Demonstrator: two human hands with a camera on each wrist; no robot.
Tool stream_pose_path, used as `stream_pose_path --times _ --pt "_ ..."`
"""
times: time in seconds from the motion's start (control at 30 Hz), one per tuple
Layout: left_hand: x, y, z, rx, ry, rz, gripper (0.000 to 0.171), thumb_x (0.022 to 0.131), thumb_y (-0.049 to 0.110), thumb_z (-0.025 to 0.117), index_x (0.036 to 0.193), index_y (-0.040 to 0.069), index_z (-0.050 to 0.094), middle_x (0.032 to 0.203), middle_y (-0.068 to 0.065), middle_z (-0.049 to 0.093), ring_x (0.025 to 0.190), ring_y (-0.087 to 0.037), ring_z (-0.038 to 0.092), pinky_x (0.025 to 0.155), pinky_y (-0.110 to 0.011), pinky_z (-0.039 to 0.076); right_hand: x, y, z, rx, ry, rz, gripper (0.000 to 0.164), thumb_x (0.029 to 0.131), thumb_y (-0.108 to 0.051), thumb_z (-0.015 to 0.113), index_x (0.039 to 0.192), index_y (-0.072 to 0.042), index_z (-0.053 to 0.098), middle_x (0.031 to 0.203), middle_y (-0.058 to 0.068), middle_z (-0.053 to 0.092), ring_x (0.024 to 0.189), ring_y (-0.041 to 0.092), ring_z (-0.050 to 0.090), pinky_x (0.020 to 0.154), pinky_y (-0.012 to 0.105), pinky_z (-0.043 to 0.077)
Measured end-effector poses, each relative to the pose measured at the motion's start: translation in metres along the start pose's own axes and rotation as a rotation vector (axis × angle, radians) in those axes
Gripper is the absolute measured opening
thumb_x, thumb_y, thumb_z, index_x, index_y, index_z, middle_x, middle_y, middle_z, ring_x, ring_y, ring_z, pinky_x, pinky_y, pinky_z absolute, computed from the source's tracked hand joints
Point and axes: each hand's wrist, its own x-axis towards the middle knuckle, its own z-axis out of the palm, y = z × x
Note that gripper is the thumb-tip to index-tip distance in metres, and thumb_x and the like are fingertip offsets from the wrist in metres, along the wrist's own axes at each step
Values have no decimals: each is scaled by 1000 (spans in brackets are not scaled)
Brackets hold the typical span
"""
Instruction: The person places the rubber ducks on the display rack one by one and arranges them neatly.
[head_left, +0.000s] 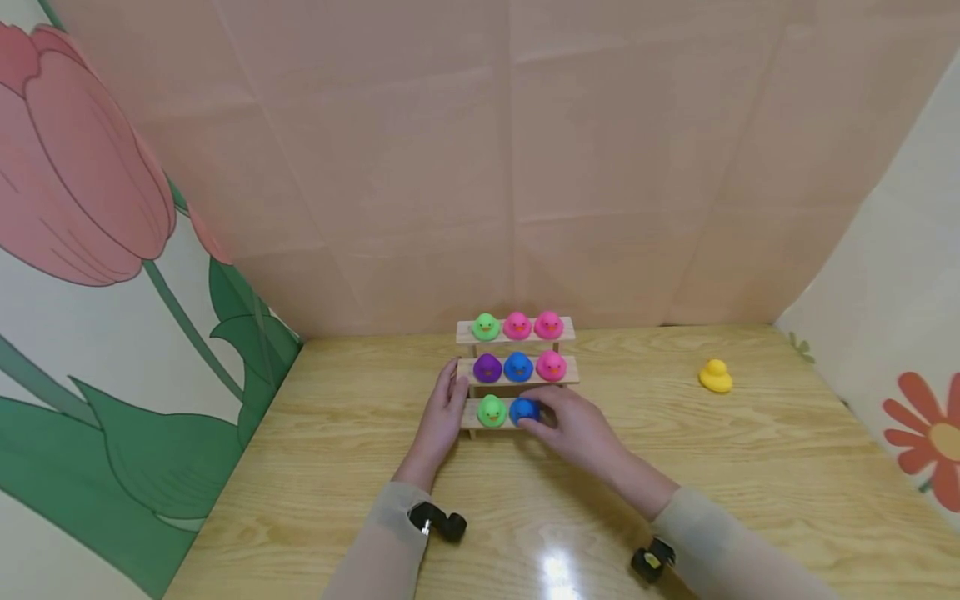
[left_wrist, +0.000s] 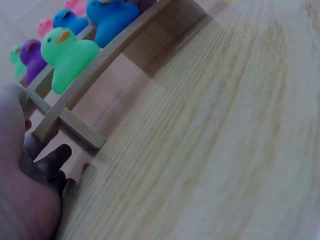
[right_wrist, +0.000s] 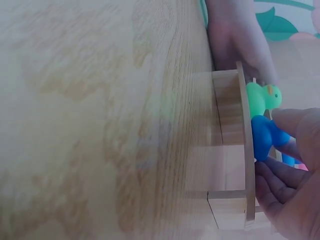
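Observation:
A three-tier wooden display stand holds rows of small rubber ducks. On the lowest tier a green duck sits at the left, beside a blue duck. My right hand pinches that blue duck between thumb and fingers, and its base is at the shelf in the right wrist view. At the stand's left end, my left hand grips the side, with fingers bent about the shelf end in the left wrist view. Part of the blue duck is hidden by the right fingers.
On the middle tier are a purple duck, another blue duck and a pink duck. The top tier bears a green duck and two pink ones. A yellow duck lies apart on the wooden table, to the right.

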Motion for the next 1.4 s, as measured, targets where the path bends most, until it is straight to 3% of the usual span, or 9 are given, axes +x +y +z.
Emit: stream_pose_path --times 0.1,0.3,0.47,0.67,0.8,1.03,1.4 --pt "0 -1 0 0 -1 -6 66 118 57 44 176 29 30 167 -15 51 153 -34 48 129 -55 35 -1 1 0 7 4 -7 33 100 -28 86 130 -15 79 124 1 75 108 21 69 93 43 62" --pt "0 1 1 1 3 -1 69 118 55 44 176 22 28 171 -15 45 156 -35 45 130 -54 34 -8 3 -5 45 41 -18 41 98 -27 89 134 -13 77 129 4 76 118 28 72 104 51 61" --pt "-1 1 1 3 7 -3 68 118 57 44 176 26 29 169 -15 48 155 -35 46 130 -55 34 -14 7 -13 29 76 -15 49 95 -27 92 138 -9 75 127 11 77 112 30 74 99 54 62" --pt "-2 3 1 3 10 -11 65 118 55 45 176 28 30 167 -15 50 154 -34 48 129 -54 35 -23 15 -26 0 118 -11 52 94 -28 93 139 -10 75 129 9 77 109 29 73 94 53 63" --pt "-2 2 0 2 9 -1 66 118 54 45 176 26 30 166 -17 52 153 -34 50 129 -54 35 -29 25 -38 -16 139 -15 52 95 -24 92 141 -10 74 134 10 75 117 33 72 98 57 62" --pt "-2 4 0 5 2 -2 66 118 55 45 176 28 30 166 -15 52 153 -33 50 129 -53 35 -42 46 -61 -71 203 -25 56 94 -22 92 143 -6 71 134 15 73 117 36 70 94 62 61" --pt "-2 3 0 -3 -5 -4 64 119 52 44 176 26 28 171 -14 46 155 -33 46 130 -52 34 -58 91 -96 -102 316 7 66 90 -20 95 148 -5 67 145 24 66 134 50 59 103 73 49"
